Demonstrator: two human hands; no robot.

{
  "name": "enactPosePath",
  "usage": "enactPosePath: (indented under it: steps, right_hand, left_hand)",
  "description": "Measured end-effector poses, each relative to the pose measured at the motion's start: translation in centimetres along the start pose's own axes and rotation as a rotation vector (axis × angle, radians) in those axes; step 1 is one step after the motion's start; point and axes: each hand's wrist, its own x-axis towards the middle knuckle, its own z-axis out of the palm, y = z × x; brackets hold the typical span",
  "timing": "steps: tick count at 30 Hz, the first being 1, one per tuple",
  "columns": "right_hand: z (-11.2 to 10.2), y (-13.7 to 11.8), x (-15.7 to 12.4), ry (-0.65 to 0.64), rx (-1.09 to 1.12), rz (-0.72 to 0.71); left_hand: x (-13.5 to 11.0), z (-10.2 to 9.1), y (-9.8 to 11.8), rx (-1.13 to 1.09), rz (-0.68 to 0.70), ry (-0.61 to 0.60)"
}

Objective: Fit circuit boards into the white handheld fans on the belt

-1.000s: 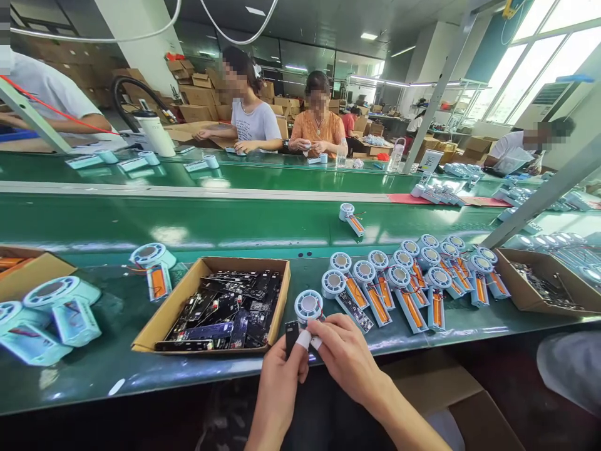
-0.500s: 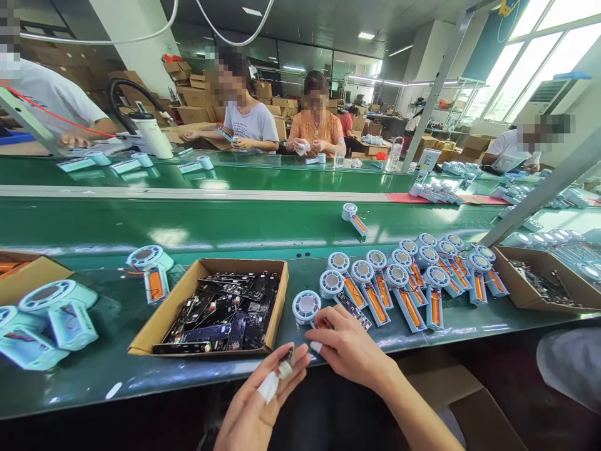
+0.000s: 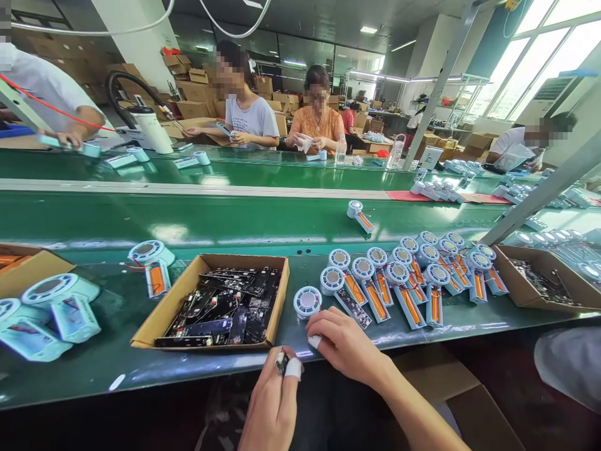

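Observation:
My left hand [image 3: 277,391] is closed at the table's front edge, its thumb capped in white. Between thumb and fingers pokes the end of a small circuit board [image 3: 282,361]; my hand hides the rest. My right hand [image 3: 345,344], also with a white fingertip cover, has its fingers curled together just below a light-blue fan unit [image 3: 307,302] with a round slotted head. A thin red wire shows by the fingertips. What those fingers hold is hidden. A dark circuit board [image 3: 352,307] lies right of the fan unit, slanting beneath another unit's head.
A cardboard box [image 3: 141,341] of black circuit boards [image 3: 225,307] stands left of my hands. Several fan units with orange inserts [image 3: 408,307] crowd the right, beside another box [image 3: 511,254]. More units [image 3: 61,294] lie left. Co-workers sit across the green conveyor [image 3: 263,219].
My left hand has turned and its spread fingers have closed around the small board. My right hand stays near the fan unit. Across the conveyor, a person's hand at left has grasped a blue unit.

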Motion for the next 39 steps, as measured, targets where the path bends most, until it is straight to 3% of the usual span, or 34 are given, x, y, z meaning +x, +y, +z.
enactPosePath:
  steps: [4, 7, 10, 18, 24, 26, 30, 35, 39]
  right_hand:
    - [1.2, 0.2, -0.6, 0.139, 0.077, 0.149]
    - [1.5, -0.2, -0.9, 0.202, 0.022, 0.091]
    - [1.3, -1.0, -0.8, 0.180, -0.118, -0.002]
    - [1.0, -2.4, -0.3, 0.066, -0.472, -0.095]
    - [1.0, -2.6, 0.1, 0.004, -0.545, -0.074]
    - [0.7, -2.2, 0.2, -0.019, -0.444, -0.043]
    - [-0.4, -0.8, 0.4, -0.077, -0.210, 0.002]
    - [-1.0, 0.4, 0.7, -0.147, -0.032, -0.107]
    - [-0.3, 0.6, 0.7, -0.068, 0.007, -0.077]
  left_hand:
    - [0.4, 0.1, 0.4, -0.006, -0.076, -0.067]
    - [0.5, 0.3, 0.6, -0.067, -0.161, -0.025]
    - [0.6, 0.5, 0.7, -0.097, -0.168, -0.035]
    - [1.3, 0.8, 1.4, 0.169, 0.237, 0.051]
    - [1.1, 1.1, -0.1, 0.428, 0.502, 0.163]
    - [1.4, 0.7, -0.3, 0.447, 0.531, 0.121]
    - [2.5, -0.6, 0.3, 0.333, 0.505, -0.099]
    - [3.5, -1.8, 0.9, 0.279, 0.466, -0.250]
    - [3.7, -1.8, 1.0, 0.272, 0.459, -0.290]
